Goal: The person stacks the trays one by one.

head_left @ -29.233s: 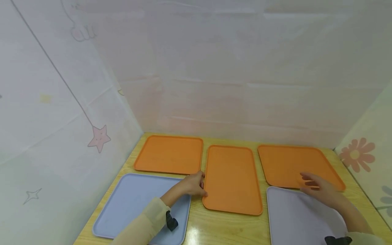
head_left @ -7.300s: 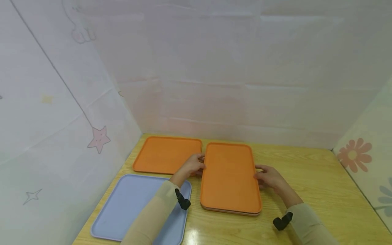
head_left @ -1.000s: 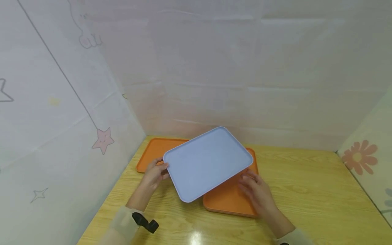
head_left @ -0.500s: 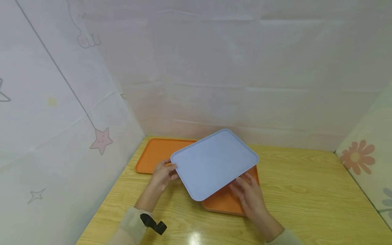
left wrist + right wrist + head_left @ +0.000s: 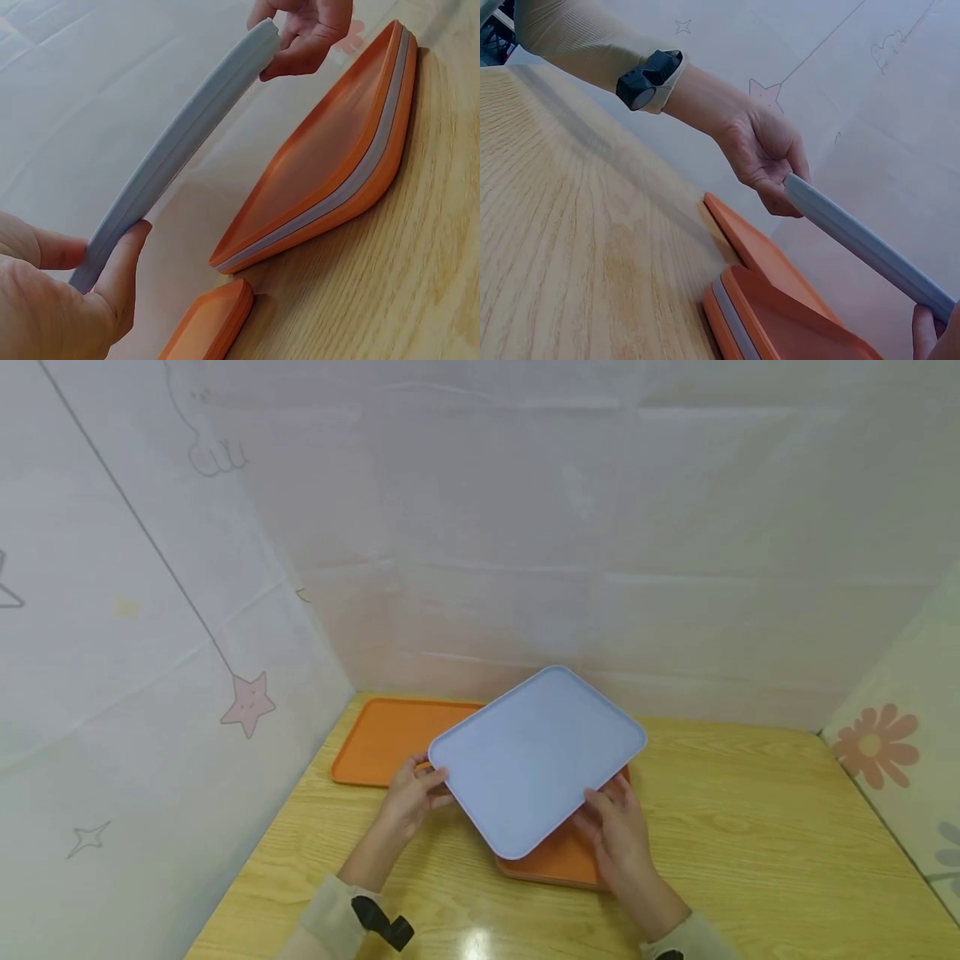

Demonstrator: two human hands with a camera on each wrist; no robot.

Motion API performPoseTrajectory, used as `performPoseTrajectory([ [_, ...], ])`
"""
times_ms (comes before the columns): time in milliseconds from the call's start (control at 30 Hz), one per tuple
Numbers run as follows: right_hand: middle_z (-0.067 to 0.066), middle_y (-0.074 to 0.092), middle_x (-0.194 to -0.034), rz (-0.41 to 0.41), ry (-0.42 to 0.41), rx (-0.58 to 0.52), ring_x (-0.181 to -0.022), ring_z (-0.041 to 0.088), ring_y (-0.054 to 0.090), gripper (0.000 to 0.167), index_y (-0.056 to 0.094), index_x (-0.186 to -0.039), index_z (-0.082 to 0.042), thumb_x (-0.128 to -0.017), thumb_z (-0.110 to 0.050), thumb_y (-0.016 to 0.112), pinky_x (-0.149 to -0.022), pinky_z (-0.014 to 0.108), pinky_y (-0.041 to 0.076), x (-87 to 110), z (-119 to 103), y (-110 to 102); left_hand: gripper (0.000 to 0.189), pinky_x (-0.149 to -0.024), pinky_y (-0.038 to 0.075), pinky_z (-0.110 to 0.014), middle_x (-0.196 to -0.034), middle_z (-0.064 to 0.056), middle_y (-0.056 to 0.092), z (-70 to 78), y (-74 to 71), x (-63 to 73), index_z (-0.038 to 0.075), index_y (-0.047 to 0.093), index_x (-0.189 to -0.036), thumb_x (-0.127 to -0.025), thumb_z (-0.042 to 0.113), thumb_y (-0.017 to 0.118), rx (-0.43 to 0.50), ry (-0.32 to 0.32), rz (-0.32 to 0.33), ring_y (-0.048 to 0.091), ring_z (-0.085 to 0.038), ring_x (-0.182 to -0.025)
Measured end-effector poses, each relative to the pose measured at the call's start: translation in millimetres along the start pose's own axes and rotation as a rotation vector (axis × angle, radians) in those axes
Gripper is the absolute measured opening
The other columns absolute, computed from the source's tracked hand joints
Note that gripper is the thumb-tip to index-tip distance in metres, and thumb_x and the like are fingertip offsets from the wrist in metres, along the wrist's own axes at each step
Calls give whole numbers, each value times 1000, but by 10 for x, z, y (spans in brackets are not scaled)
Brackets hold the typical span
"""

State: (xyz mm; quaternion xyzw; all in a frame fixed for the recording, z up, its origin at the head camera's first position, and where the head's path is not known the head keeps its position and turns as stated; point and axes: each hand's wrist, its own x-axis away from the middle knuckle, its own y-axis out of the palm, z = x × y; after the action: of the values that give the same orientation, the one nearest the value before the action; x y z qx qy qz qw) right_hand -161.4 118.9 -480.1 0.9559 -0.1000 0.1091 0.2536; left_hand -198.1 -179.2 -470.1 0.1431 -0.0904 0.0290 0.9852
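Note:
A pale blue rectangular tray (image 5: pixel 536 760) is held in the air, turned at an angle. My left hand (image 5: pixel 412 793) pinches its left edge, thumb on the upper side. Along the near right edge, my right hand (image 5: pixel 621 835) grips it with the thumb on top. Beneath lies a stack of trays, partly covered in the head view, with an orange tray (image 5: pixel 558 860) uppermost. The right wrist view shows a lavender tray (image 5: pixel 735 319) sandwiched between two orange ones. The blue tray is apart from the stack in the left wrist view.
Another orange tray (image 5: pixel 405 735) lies at the table's back left, its right part hidden by the blue tray. The wood-grain table (image 5: pixel 750 835) meets printed cloth walls (image 5: pixel 480 527) at the back and sides.
Earlier, the lavender and right orange trays joined the middle orange one in a stack. The blue tray left the table, then moved slightly right in the last second as my right hand gripped it.

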Motion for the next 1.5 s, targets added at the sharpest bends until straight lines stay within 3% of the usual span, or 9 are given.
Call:
performPoseTrajectory([
  [200,-3,55,-121,-6,16,4,-92,9,64,77,16,-163,-13,-98,-1,55,-75,29,59,-49,-80,-75,55,-74,62,-42,-112,-15,59,-43,10,2,-4,34,-141,-94,-4,62,-15,-13,-24,67,-21,-90],
  [300,-8,61,-114,-25,19,12,-91,9,65,72,23,-162,-14,-99,0,54,-74,29,59,-87,-123,-143,56,-77,61,-46,-121,-18,56,-42,-16,-8,-1,35,-142,-95,6,64,-44,-27,-58,66,-23,-96],
  [500,-17,68,-107,-92,45,70,-87,11,68,68,27,-161,-12,-99,0,53,-76,30,59,-145,-252,-330,52,-87,56,-59,-131,-21,53,34,-131,-81,2,41,-140,-101,30,61,-186,-42,-208,66,-27,-102],
  [767,-8,68,-106,-229,100,194,-88,14,68,70,23,-162,-10,-100,-3,54,-78,28,59,-198,-473,-530,65,-81,57,-41,-135,-16,56,187,-136,-240,0,44,-146,-101,45,57,-353,-76,-346,65,-23,-105],
  [900,-6,68,-105,-308,122,229,-88,16,67,72,17,-162,-5,-99,-2,53,-77,26,59,-256,-546,-603,64,-84,58,-41,-138,-18,55,205,-32,-304,1,42,-148,-101,40,59,-349,-91,-386,64,-25,-107],
  [1067,-5,67,-108,-397,151,277,-90,15,67,76,11,-162,-2,-99,-2,54,-78,26,59,-337,-605,-666,58,-80,59,-40,-130,-17,60,161,113,-356,7,40,-150,-100,27,62,-325,-98,-413,64,-25,-104],
  [1267,-2,66,-113,-440,154,351,-94,17,68,76,13,-162,-3,-100,-5,57,-81,29,59,-468,-628,-753,64,-71,59,-39,-127,-18,57,46,185,-422,12,37,-153,-95,12,62,-342,-82,-415,63,-25,-98],
  [1500,1,64,-120,-517,127,446,-101,17,68,77,11,-162,-4,-101,-8,57,-86,35,59,-627,-669,-844,69,-67,59,-39,-121,-17,59,-30,255,-461,12,33,-155,-93,6,62,-349,-86,-431,63,-24,-94],
])
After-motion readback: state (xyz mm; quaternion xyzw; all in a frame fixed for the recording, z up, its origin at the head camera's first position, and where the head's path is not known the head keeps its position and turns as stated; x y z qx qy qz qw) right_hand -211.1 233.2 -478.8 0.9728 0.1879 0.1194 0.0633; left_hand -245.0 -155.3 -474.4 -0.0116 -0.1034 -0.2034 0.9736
